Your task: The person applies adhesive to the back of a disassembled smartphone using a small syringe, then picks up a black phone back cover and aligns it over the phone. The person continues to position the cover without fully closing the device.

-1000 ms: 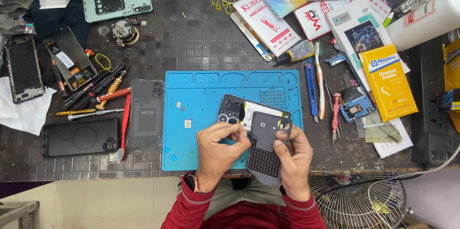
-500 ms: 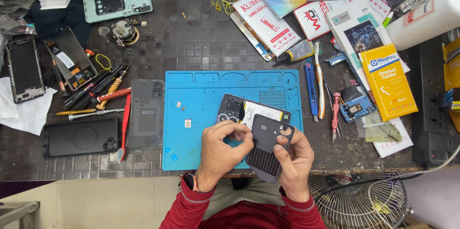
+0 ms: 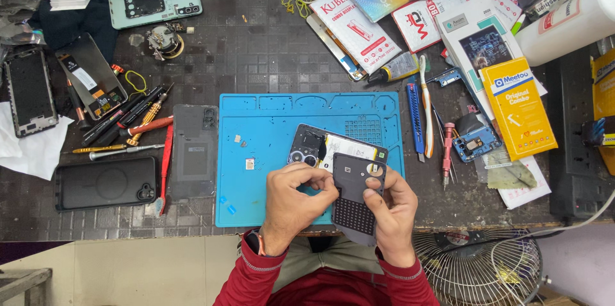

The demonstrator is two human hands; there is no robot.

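Both hands [image 3: 346, 207] pinching dark panel [image 3: 355, 197]

My left hand [image 3: 291, 200] curled low in front of me, fingers bent and thumb tucked toward the right, my right hand [image 3: 392, 207] just beside it, fingers pinched shut, both wrists close together, red sleeves drawn in toward my chest.
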